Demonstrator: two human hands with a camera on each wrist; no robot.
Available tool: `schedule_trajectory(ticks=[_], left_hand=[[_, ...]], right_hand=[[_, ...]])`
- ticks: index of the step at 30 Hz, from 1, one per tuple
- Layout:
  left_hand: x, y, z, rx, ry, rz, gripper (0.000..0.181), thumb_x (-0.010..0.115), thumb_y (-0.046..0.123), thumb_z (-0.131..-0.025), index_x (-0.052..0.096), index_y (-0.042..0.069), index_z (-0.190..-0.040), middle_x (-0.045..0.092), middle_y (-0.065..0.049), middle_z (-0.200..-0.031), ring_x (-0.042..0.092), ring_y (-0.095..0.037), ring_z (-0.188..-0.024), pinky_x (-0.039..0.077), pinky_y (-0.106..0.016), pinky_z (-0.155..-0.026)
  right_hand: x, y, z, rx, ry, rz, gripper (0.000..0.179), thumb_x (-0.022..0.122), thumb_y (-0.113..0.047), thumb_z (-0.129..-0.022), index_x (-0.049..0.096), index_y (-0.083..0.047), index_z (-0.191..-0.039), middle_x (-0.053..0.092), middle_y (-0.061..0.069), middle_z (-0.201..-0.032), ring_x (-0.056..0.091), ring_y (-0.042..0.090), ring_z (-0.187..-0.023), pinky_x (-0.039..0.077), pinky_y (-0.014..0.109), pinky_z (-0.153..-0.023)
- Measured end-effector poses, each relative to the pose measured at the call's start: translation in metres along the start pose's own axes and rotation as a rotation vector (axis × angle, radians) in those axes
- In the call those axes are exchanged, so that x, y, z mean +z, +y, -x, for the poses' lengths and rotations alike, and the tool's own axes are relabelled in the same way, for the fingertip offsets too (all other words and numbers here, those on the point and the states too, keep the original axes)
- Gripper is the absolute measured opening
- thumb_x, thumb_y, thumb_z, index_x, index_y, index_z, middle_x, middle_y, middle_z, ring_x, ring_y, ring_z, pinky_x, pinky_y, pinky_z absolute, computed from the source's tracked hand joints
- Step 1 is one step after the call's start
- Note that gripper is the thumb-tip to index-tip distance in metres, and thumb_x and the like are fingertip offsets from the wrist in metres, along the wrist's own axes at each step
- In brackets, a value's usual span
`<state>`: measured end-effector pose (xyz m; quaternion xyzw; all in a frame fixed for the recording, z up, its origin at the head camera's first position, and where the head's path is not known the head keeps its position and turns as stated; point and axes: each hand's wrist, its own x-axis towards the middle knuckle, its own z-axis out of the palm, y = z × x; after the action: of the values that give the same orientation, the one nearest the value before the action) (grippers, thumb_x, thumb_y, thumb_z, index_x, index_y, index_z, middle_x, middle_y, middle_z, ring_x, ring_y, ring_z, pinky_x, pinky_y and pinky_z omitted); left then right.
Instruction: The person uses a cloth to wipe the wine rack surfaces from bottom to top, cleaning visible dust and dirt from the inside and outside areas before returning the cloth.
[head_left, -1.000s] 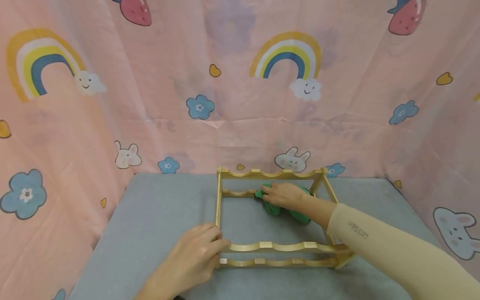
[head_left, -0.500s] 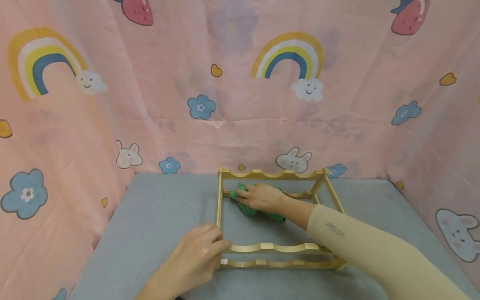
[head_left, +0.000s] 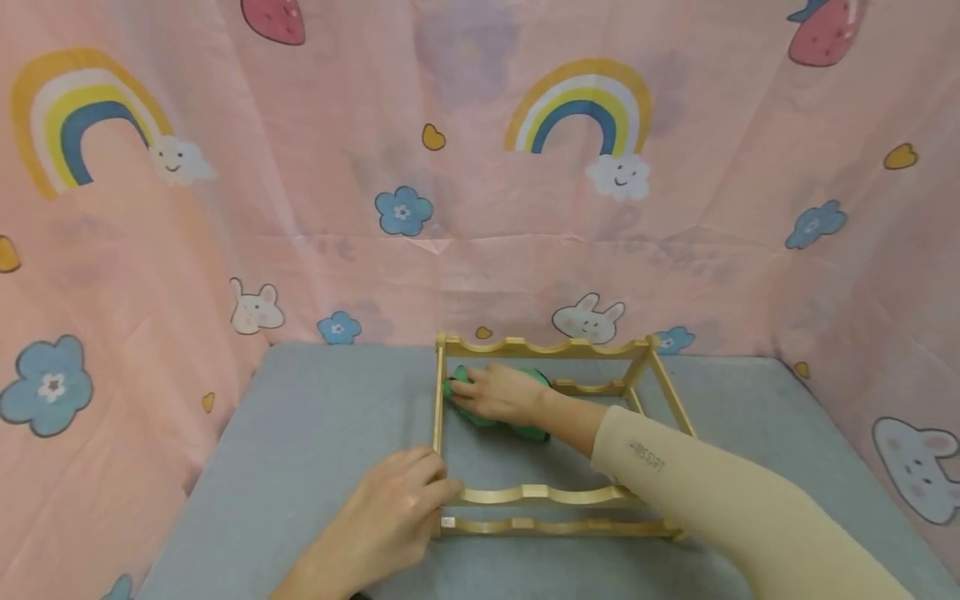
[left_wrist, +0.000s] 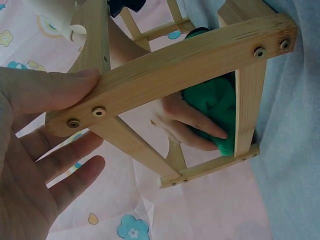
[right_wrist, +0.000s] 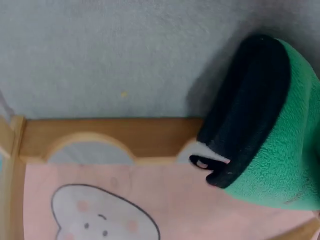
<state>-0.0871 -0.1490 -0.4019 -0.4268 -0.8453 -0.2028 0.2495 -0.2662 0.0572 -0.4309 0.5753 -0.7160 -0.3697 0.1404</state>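
Note:
A light wooden rack [head_left: 534, 492] with wavy rails stands on the grey-blue table. My left hand [head_left: 386, 508] grips its near left corner; in the left wrist view the thumb of that hand [left_wrist: 50, 92] lies along the top bar, with the other fingers beyond it. Inside the frame, at the far left, my right hand [head_left: 504, 395] holds a fuzzy green cloth [head_left: 534, 433] close over the tabletop. Black trim edges the cloth [right_wrist: 285, 145] in the right wrist view. Through the rack's side, right-hand fingers [left_wrist: 200, 122] show bent over the green fabric [left_wrist: 215, 100], beside an end post.
The grey-blue tabletop [head_left: 322, 433] spreads around the rack. Pink curtains [head_left: 480, 258] with rainbows, rabbits and flowers hang behind it and along both sides. My right sleeve [head_left: 697, 483] passes over the near rails at the rack's right side.
The right hand has moved left with the green cloth, from the middle of the rack to its far left end. The left hand keeps its grip on the corner.

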Motion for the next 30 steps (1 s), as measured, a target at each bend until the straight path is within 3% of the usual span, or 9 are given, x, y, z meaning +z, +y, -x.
schedule_trajectory(ticks=[5, 8, 11, 19, 24, 30], left_hand=[[0.000, 0.000, 0.000, 0.000, -0.001, 0.005, 0.034, 0.077, -0.009, -0.068, 0.075, 0.015, -0.091, 0.056, 0.007, -0.084, 0.053, -0.010, -0.078, 0.047, -0.021, -0.066], [0.000, 0.000, 0.000, 0.005, 0.002, 0.002, 0.033, 0.077, -0.009, -0.069, 0.075, 0.015, -0.092, 0.057, 0.007, -0.085, 0.054, -0.011, -0.079, 0.048, -0.022, -0.067], [0.000, 0.000, 0.000, 0.011, 0.008, -0.002, 0.033, 0.076, -0.009, -0.068, 0.075, 0.015, -0.091, 0.057, 0.006, -0.085, 0.054, -0.011, -0.079, 0.049, -0.023, -0.067], [0.001, 0.000, 0.001, 0.010, 0.009, 0.004, 0.034, 0.076, -0.010, -0.068, 0.075, 0.015, -0.091, 0.058, 0.007, -0.085, 0.054, -0.011, -0.079, 0.049, -0.022, -0.068], [0.001, 0.000, 0.001, -0.007, -0.007, 0.024, 0.033, 0.074, -0.010, -0.070, 0.075, 0.015, -0.091, 0.057, 0.006, -0.085, 0.053, -0.010, -0.078, 0.049, -0.022, -0.067], [0.001, 0.000, 0.001, -0.010, -0.005, 0.031, 0.033, 0.074, -0.011, -0.070, 0.075, 0.015, -0.092, 0.057, 0.006, -0.085, 0.053, -0.010, -0.078, 0.048, -0.021, -0.066]], right_hand=[[-0.009, 0.007, 0.009, 0.008, 0.167, -0.044, 0.027, 0.063, -0.021, -0.105, 0.069, -0.017, -0.132, 0.056, 0.000, -0.119, 0.038, 0.013, -0.076, 0.024, 0.022, -0.053], [-0.016, 0.010, 0.012, 0.019, 0.270, -0.057, 0.022, 0.061, -0.021, -0.102, 0.073, -0.015, -0.120, 0.053, 0.001, -0.108, 0.033, 0.015, -0.073, 0.022, 0.022, -0.052], [-0.023, 0.014, 0.015, 0.032, 0.328, -0.022, 0.024, 0.058, -0.022, -0.104, 0.074, -0.014, -0.122, 0.051, 0.002, -0.106, 0.033, 0.015, -0.073, 0.023, 0.022, -0.051], [-0.027, 0.025, 0.022, 0.056, 0.307, 0.147, 0.033, 0.057, -0.034, -0.109, 0.067, -0.016, -0.135, 0.050, 0.005, -0.115, 0.040, 0.017, -0.081, 0.034, 0.021, -0.054], [-0.022, 0.030, 0.028, 0.081, 0.334, 0.172, 0.033, 0.060, -0.035, -0.107, 0.065, -0.019, -0.135, 0.053, 0.009, -0.126, 0.046, 0.019, -0.083, 0.038, 0.023, -0.053], [-0.019, 0.038, 0.044, 0.062, 0.292, 0.169, 0.038, 0.065, -0.037, -0.105, 0.066, -0.019, -0.137, 0.055, 0.010, -0.132, 0.050, 0.020, -0.085, 0.046, 0.024, -0.060]])
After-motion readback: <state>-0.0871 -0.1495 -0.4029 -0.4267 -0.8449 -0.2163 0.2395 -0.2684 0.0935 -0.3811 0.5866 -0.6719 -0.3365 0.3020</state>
